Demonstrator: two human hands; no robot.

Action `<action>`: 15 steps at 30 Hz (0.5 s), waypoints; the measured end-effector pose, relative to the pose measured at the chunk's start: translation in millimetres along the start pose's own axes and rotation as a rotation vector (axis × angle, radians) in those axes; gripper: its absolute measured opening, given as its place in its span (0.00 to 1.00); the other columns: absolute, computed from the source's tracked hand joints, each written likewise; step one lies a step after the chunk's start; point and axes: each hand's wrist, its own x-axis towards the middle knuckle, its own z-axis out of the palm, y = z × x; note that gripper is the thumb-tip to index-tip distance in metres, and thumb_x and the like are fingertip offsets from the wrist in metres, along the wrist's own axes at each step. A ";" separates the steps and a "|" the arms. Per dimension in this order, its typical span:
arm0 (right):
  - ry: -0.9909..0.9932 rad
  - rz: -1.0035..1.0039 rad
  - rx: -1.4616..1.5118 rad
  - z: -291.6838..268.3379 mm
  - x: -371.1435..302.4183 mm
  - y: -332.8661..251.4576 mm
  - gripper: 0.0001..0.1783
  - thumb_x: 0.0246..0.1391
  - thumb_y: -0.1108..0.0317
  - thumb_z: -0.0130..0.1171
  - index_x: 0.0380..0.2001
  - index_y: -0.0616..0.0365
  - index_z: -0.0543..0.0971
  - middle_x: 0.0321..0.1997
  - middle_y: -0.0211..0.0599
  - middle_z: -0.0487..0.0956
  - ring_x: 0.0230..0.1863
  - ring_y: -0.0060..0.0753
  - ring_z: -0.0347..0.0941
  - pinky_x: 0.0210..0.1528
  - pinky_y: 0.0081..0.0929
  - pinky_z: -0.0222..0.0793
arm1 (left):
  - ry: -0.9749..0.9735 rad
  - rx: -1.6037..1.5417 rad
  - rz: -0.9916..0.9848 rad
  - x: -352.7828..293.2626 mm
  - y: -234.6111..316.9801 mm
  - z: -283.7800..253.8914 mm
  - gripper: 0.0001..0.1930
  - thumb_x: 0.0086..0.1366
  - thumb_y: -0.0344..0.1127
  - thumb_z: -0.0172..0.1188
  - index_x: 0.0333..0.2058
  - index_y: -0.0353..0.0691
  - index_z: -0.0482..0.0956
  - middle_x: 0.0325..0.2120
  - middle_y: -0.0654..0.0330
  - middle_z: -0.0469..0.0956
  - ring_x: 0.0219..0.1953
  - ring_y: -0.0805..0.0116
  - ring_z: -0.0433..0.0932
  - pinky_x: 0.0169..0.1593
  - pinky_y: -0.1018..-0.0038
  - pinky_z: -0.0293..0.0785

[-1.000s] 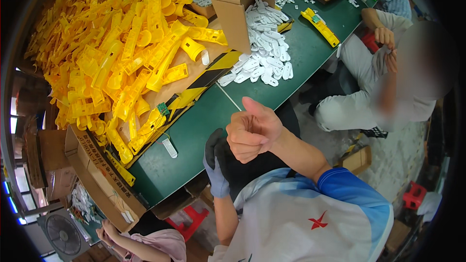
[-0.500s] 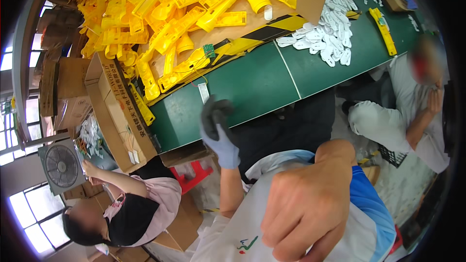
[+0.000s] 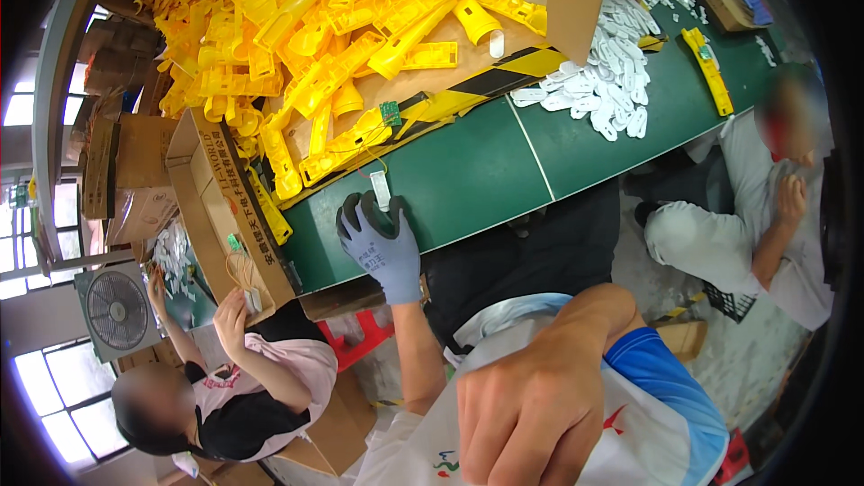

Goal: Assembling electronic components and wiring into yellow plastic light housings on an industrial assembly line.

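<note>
Head view, the only one: shows left hand, gloved in grey-blue with dark fingertips, above the green tabletop, fingers parted and bent about the near end of a small white block. Cannot tell whether touching the block or just short of contact; cannot make out a firm grip. Places the block on the tabletop, just off the striped tape, joined by thin wire to a green circuit board at the end of a long yellow shell. Shows right hand, bare, close to the lens, well apart from the left, loosely curled, back uppermost; cannot tell whether empty or holding something, with palm side hidden. Also lists heap of yellow shells beyond, heap of white parts to the right, cardboard box to the left. Reads as the reach for the white block, at or near the start of a grasp. Judged to call next for closing thumb and fingers on the block's sides, clear of the wire, then lifting gently with slack enough to spare the joins.
</note>
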 end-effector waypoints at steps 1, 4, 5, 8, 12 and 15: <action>0.027 -0.044 -0.045 -1.4 -0.3 1.0 0.17 0.55 0.63 0.67 0.18 0.56 0.74 0.17 0.31 0.73 0.13 0.34 0.67 0.16 0.29 0.55 | -0.001 0.004 -0.007 -0.5 -0.7 1.4 0.19 0.55 0.34 0.67 0.45 0.40 0.75 0.48 0.52 0.73 0.53 0.49 0.69 0.56 0.55 0.64; 0.051 -0.082 -0.131 -3.7 3.0 -4.6 0.16 0.55 0.64 0.68 0.19 0.56 0.75 0.19 0.31 0.74 0.13 0.34 0.68 0.16 0.29 0.55 | 0.006 -0.037 -0.010 -1.0 -2.1 5.4 0.17 0.55 0.33 0.67 0.44 0.40 0.76 0.47 0.53 0.74 0.51 0.50 0.70 0.55 0.56 0.65; 0.049 -0.080 -0.175 -3.8 3.9 -6.6 0.15 0.55 0.64 0.68 0.19 0.57 0.75 0.19 0.31 0.74 0.13 0.34 0.68 0.16 0.29 0.55 | 0.025 -0.047 0.004 -0.7 -1.7 6.0 0.17 0.55 0.32 0.66 0.44 0.40 0.76 0.47 0.54 0.74 0.51 0.50 0.71 0.54 0.57 0.65; 0.161 -0.162 -0.154 3.8 3.1 0.6 0.14 0.55 0.65 0.67 0.20 0.57 0.75 0.19 0.32 0.74 0.14 0.35 0.68 0.16 0.29 0.54 | 0.037 -0.064 0.013 -3.3 -3.5 6.0 0.16 0.55 0.31 0.66 0.43 0.39 0.76 0.47 0.53 0.75 0.50 0.50 0.71 0.54 0.57 0.65; 0.100 -0.001 -0.149 6.7 -1.5 -0.1 0.17 0.55 0.65 0.65 0.18 0.55 0.70 0.15 0.28 0.65 0.16 0.33 0.66 0.17 0.30 0.56 | 0.015 -0.078 -0.004 -4.6 -8.0 6.5 0.18 0.55 0.32 0.66 0.44 0.38 0.76 0.48 0.52 0.73 0.53 0.48 0.69 0.56 0.55 0.63; 0.074 -0.112 -0.027 2.6 1.3 -0.9 0.14 0.56 0.67 0.66 0.20 0.59 0.76 0.19 0.34 0.73 0.15 0.37 0.69 0.16 0.32 0.55 | 0.016 -0.079 -0.007 -5.5 -5.8 6.5 0.17 0.55 0.32 0.66 0.43 0.38 0.76 0.48 0.52 0.73 0.53 0.47 0.69 0.56 0.55 0.63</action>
